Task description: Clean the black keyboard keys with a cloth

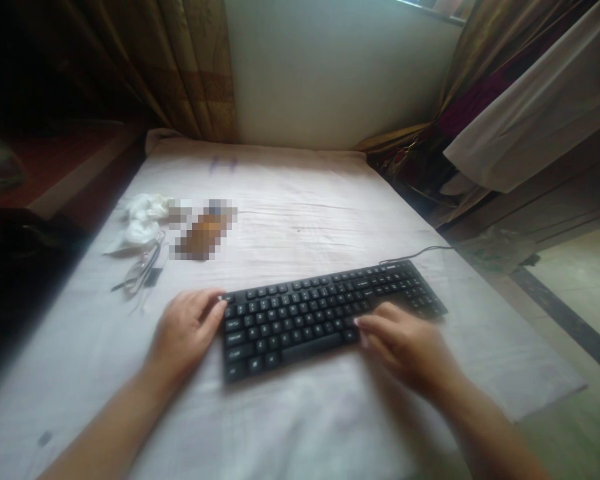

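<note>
A black computer keyboard [305, 313] lies slightly slanted on a pale sheet-covered surface [300, 190]. My left hand [183, 333] is at its left end, with thumb and fingertips closed on the upper left corner. Over the lower right keys is my right hand [407, 343], its thumb and forefinger pinched together and the other fingers curled in. A small whitish bit shows at those fingertips, too blurred to name. The palm side of the right hand is hidden.
A thin cable [420, 253] runs off the right edge. At the back left lie crumpled white material [143, 220], what looks like eyeglasses [143, 273] and a pixelated orange-brown item [205, 232]. Curtains [190, 67] and a pale wall [330, 73] stand behind.
</note>
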`<action>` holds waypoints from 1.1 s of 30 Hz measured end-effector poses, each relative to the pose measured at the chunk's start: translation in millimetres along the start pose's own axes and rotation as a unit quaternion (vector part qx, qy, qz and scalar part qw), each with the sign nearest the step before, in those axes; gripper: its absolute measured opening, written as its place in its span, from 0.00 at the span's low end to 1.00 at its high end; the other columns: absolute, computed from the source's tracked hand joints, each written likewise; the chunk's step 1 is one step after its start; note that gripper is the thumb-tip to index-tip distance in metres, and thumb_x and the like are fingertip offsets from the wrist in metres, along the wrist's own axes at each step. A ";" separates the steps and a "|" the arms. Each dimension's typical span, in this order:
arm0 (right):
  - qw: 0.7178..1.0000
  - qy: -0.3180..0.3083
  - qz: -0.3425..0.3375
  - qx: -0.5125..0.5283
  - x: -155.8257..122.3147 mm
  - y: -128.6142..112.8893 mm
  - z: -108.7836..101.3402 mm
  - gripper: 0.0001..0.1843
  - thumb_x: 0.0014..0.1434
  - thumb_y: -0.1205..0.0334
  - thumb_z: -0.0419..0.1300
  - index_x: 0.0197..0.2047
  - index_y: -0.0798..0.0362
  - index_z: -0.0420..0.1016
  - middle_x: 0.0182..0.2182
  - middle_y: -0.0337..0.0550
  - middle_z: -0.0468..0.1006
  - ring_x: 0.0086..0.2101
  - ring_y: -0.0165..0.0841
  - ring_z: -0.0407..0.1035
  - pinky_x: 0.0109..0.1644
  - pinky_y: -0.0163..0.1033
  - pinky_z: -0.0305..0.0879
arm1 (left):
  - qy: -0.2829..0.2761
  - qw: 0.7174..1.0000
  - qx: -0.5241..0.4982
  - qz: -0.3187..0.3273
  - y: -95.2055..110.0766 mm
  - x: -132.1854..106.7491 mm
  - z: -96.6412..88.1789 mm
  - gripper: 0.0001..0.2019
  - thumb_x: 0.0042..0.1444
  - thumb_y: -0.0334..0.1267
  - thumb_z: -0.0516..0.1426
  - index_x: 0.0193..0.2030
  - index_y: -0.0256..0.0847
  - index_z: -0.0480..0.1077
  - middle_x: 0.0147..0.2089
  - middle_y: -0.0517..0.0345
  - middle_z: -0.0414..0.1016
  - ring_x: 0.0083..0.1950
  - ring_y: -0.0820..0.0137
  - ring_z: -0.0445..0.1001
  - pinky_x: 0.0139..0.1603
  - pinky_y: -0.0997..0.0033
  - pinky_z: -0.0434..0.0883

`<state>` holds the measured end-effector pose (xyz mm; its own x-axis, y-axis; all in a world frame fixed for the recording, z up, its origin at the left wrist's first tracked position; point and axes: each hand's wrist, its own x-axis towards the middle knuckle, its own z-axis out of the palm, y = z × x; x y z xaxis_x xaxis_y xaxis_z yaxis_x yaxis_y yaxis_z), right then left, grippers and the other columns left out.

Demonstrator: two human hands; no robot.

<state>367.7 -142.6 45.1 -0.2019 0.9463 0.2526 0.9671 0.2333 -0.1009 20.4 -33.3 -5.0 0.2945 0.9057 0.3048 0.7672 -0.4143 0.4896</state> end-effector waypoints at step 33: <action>0.999 -0.016 0.022 -0.026 18.9 -11.6 5.8 0.10 0.59 0.64 0.58 0.37 0.47 0.82 0.32 0.39 0.78 0.26 0.28 0.70 0.28 0.32 0.55 | -0.001 1.000 -0.005 -0.002 -0.8 0.4 1.4 0.20 0.64 0.53 0.48 0.45 0.43 0.75 0.42 0.53 0.80 0.47 0.59 0.76 0.51 0.57 0.71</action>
<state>351.8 -126.2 45.5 -0.1623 0.9624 0.2179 0.9819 0.1793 -0.0603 20.7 -32.5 -6.4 0.2925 0.9077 0.3009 0.7633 -0.4112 0.4983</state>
